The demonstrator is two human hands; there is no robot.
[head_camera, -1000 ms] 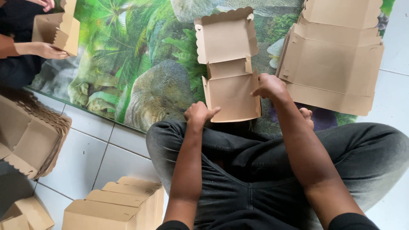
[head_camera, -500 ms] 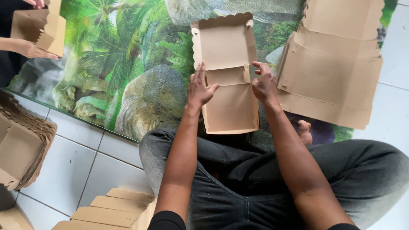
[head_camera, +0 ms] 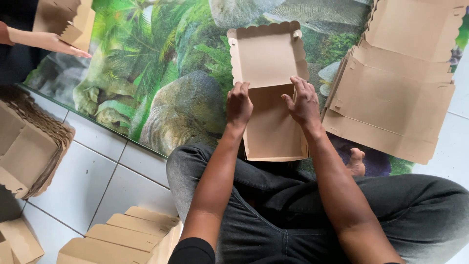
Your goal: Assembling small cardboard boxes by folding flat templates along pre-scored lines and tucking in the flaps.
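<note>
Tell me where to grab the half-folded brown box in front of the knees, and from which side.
Grip the cardboard box by its two long side walls, near the fold below the scalloped lid, coming in from both sides at once. Those walls stand up as thin edges that fingers can pinch, and that is where the left hand and right hand rest. The floppy lid would probably bend.

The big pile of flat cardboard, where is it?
In the head view the pile of flat cardboard lies at the upper right on the leafy mat, just right of the right hand and the half-folded box.
</note>
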